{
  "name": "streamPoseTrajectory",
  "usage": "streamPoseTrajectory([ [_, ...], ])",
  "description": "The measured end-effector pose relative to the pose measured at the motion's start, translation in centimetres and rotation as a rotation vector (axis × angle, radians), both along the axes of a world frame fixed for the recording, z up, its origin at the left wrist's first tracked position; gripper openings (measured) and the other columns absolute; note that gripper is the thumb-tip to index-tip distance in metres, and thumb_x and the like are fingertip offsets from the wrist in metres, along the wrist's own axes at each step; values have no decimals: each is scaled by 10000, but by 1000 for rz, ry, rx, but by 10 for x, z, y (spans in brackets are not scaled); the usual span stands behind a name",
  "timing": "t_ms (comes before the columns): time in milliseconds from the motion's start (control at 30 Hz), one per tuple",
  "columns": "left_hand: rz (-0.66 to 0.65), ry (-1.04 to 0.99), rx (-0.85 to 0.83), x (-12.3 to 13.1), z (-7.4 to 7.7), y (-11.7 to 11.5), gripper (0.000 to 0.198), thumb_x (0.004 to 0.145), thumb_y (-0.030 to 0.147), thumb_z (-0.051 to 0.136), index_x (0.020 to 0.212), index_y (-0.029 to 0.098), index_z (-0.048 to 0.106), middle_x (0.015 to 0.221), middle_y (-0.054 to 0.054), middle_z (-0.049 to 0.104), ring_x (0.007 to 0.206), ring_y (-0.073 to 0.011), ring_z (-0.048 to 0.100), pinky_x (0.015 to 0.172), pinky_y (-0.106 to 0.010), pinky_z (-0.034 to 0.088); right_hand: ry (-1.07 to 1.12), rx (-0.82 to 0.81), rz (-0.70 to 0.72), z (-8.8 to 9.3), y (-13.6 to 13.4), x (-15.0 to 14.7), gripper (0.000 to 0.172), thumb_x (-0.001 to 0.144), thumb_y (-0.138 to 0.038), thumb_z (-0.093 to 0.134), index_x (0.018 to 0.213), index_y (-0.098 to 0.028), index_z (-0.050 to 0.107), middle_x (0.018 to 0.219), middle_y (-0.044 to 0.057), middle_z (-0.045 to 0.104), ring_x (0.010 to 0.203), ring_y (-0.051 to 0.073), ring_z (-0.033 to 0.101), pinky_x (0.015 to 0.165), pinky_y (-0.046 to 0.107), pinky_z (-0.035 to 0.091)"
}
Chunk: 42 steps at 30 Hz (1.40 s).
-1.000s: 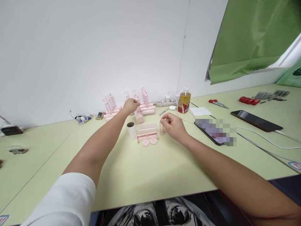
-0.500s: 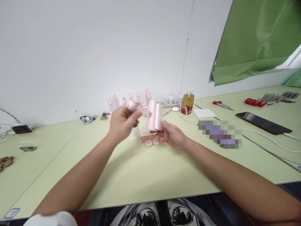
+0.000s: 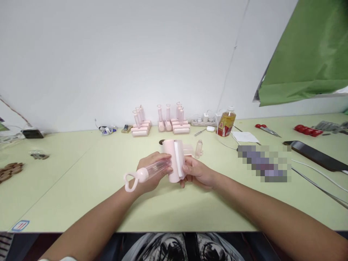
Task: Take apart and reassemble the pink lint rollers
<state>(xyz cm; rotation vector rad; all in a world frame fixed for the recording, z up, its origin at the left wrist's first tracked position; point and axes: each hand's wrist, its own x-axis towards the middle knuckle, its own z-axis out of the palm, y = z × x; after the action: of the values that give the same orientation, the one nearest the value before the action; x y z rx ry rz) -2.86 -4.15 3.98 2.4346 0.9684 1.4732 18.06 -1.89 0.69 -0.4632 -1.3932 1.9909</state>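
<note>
A pink lint roller (image 3: 174,161) with a white strip along its head is held between my hands above the table. Its clear handle (image 3: 157,166) ends in a heart-shaped loop and points down to the left. My left hand (image 3: 152,174) is closed round the joint of handle and head, partly behind the handle. Fingers of my right hand (image 3: 197,172) grip the right side of the head, thumb on its edge. Behind the roller, a small clear pink tube (image 3: 199,149) stands on the table; other pink parts (image 3: 188,149) there are partly hidden.
Several similar pink rollers (image 3: 140,128) stand by the wall. To the right are a power strip (image 3: 203,122), a drink bottle (image 3: 226,122), white paper (image 3: 246,137), a phone (image 3: 315,154) and cables. Brown wooden pieces (image 3: 11,171) lie far left.
The roller has come lower and nearer to me. Its handle now slants toward me on the left, and my left hand has shifted from the handle onto the joint.
</note>
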Motion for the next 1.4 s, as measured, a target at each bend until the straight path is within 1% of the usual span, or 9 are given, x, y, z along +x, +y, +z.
streamPoseTrajectory([
  [200,52,-257,340,-17,9,7,232,847,404,665,972,209,670,799,-36,704,689,-157,669,613,-276,539,82,-33,-207,14,-6,-2,310,816,-404,712,1024,-190,630,720,-7,605,520,82,503,437,197,449],
  [367,101,-379,407,-27,19,14,206,852,372,660,944,190,685,896,-63,721,755,-180,684,646,-294,549,99,-60,-78,15,-7,-12,501,858,-601,558,1190,-227,576,1073,92,641,835,189,620,556,300,557],
  [533,-18,-279,281,-18,12,15,199,860,366,647,907,178,691,873,-76,724,725,-176,681,625,-287,544,112,0,-99,21,-7,-33,380,821,-544,639,883,-170,620,700,19,604,585,130,558,463,236,476],
  [667,116,-494,379,-26,19,17,262,858,433,640,825,177,681,846,-59,706,769,-177,675,683,-299,535,43,46,-287,32,1,-35,377,827,-549,595,892,-178,618,625,-13,545,473,92,414,387,206,326],
  [733,195,-690,432,-37,28,20,303,860,479,627,838,180,670,807,-40,677,756,-168,657,696,-308,520,-139,198,-391,37,5,-31,401,834,-541,573,1024,-191,619,665,-9,569,469,94,401,403,218,306],
  [833,241,-839,495,-50,40,28,280,842,454,661,784,181,641,772,-17,639,753,-155,632,726,-319,504,-616,665,-485,41,9,-33,487,790,-452,655,1209,-213,583,936,55,663,653,150,556,569,278,427],
  [967,365,-759,435,-55,42,36,258,798,406,711,711,182,617,784,-13,614,819,-165,610,820,-343,496,-1116,1183,-370,39,11,-59,493,853,-409,574,1291,-185,531,1156,136,635,930,270,621,735,355,454],
  [1133,391,-693,293,-54,36,38,270,818,405,673,698,185,573,759,-6,589,784,-150,584,777,-302,483,-1406,1322,-186,32,20,-91,325,886,-324,507,1156,-148,550,1025,146,660,801,265,657,613,316,431],
  [1400,317,-736,173,-49,37,36,308,818,443,660,700,185,538,670,5,583,696,-140,577,680,-275,478,-1460,1266,-172,25,36,-104,246,890,-301,493,1067,-147,566,1031,155,661,884,284,660,663,331,463],
])
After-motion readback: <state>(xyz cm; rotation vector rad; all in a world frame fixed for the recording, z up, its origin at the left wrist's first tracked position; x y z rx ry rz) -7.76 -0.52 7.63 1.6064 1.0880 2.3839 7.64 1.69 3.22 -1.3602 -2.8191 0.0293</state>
